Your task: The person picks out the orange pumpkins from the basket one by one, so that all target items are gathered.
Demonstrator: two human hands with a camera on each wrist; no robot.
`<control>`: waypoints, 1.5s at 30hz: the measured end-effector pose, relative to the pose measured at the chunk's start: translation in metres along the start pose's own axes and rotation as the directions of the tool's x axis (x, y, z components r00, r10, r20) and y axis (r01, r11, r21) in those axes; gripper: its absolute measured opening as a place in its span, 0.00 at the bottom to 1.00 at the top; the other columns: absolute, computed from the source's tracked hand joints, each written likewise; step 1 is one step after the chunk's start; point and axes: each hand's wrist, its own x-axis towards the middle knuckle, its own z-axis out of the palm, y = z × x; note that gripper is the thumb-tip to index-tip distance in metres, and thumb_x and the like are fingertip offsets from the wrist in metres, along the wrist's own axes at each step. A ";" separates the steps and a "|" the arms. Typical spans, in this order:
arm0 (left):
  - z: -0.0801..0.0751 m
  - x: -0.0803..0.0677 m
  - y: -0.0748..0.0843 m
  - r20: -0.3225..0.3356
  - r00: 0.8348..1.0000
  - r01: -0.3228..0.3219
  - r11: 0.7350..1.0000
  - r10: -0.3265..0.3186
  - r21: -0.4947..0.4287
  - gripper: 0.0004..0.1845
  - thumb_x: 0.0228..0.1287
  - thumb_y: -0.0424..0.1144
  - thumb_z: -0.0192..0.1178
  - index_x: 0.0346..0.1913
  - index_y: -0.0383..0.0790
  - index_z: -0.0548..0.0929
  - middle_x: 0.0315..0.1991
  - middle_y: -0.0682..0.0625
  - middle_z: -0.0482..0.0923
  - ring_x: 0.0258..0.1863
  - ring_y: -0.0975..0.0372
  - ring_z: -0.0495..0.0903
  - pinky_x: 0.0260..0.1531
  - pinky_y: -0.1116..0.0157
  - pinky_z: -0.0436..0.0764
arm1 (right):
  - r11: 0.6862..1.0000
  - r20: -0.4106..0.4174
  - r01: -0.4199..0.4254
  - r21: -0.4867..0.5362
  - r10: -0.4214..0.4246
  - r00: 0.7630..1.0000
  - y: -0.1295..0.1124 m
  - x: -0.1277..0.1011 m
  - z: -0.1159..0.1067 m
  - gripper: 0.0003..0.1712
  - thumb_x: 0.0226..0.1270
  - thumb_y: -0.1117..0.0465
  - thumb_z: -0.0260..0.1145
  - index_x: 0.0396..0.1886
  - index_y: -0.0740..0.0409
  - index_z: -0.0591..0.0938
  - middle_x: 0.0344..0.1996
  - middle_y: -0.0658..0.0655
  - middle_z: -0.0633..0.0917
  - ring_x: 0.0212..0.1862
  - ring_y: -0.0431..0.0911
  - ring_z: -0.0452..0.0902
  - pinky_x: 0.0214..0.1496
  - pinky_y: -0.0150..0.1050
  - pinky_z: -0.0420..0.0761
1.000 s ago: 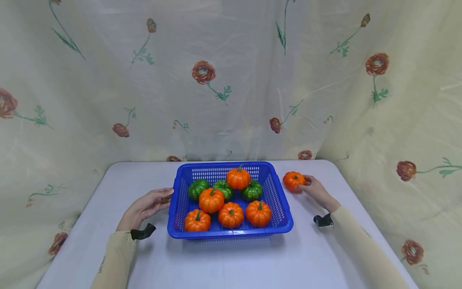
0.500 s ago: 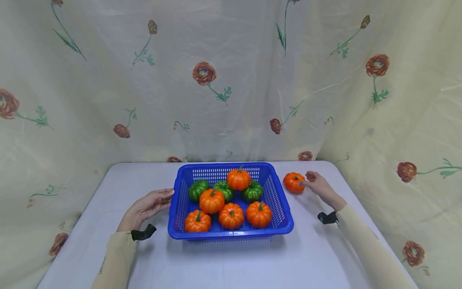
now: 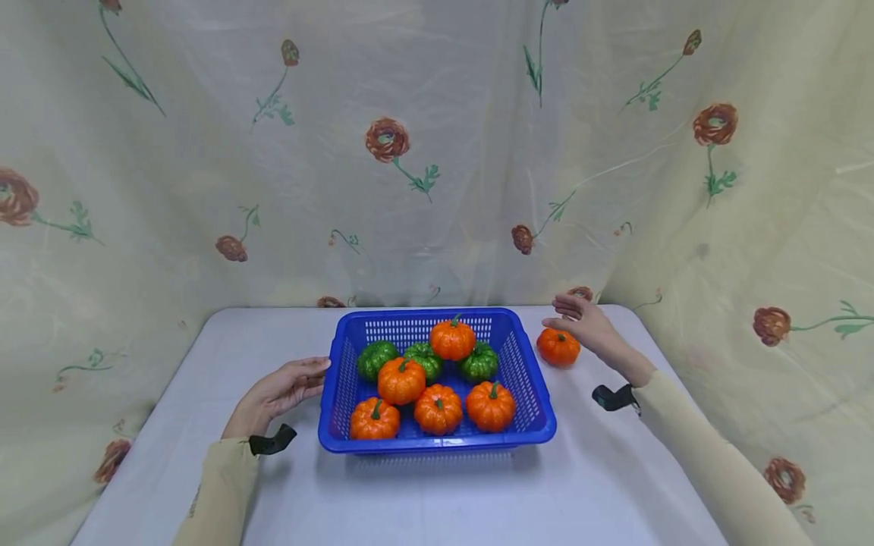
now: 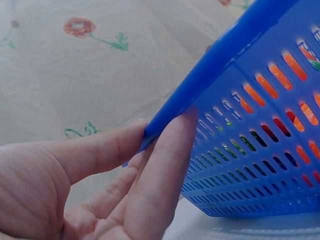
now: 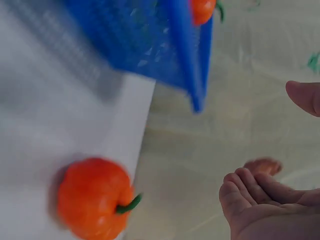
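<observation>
Looking from the head view, the right hand point(image 3: 590, 326) hovers open just behind the lone pumpkin point(image 3: 558, 346), which sits on the table point(image 3: 437, 493) beside the basket point(image 3: 529, 379); a careless brush could roll it away. At the left wrist, the left hand point(image 4: 85, 190) pinches the basket rim point(image 4: 200, 90) between thumb and fingers, and a tug might tip the load. At the right wrist, the fingers point(image 5: 250, 192) are spread, holding nothing, clear of the pumpkin point(image 5: 92, 197).

right wrist view blurred; basket point(image 4: 260, 150) cut off at left wrist

In front of me sits one blue slotted plastic basket point(image 3: 529, 379). I count five small orange plastic pumpkins point(image 3: 437, 408) inside it and three glossy green plastic pumpkins point(image 3: 375, 358). One more orange pumpkin point(image 3: 558, 346) lies outside, at the basket's two o'clock.
</observation>
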 end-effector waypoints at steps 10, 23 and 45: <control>0.006 -0.009 0.008 0.043 0.999 0.016 1.000 -0.017 0.004 0.29 0.64 0.37 0.55 0.64 0.30 0.57 0.42 0.45 0.79 0.40 0.60 0.81 0.45 0.65 0.79 | 0.998 0.082 0.071 0.003 -0.071 0.994 -0.048 0.005 0.033 0.47 0.51 0.42 0.67 0.65 0.60 0.60 0.63 0.63 0.66 0.64 0.58 0.59 0.62 0.54 0.66; 0.005 -0.009 0.009 0.005 1.000 0.017 1.000 -0.017 -0.019 0.28 0.63 0.35 0.55 0.62 0.30 0.59 0.42 0.45 0.79 0.40 0.58 0.81 0.45 0.64 0.79 | 0.999 0.188 0.034 -0.016 -0.031 0.982 -0.072 0.022 0.090 0.45 0.53 0.49 0.69 0.64 0.65 0.61 0.61 0.65 0.68 0.62 0.57 0.63 0.63 0.50 0.66; -0.002 0.002 -0.001 -0.009 1.000 0.002 1.000 -0.002 -0.011 0.26 0.65 0.37 0.53 0.62 0.31 0.61 0.43 0.44 0.79 0.40 0.59 0.81 0.44 0.65 0.79 | 0.984 0.134 -0.094 -0.149 0.115 0.984 -0.062 0.040 0.136 0.44 0.49 0.46 0.70 0.62 0.63 0.66 0.56 0.62 0.73 0.53 0.53 0.71 0.59 0.48 0.72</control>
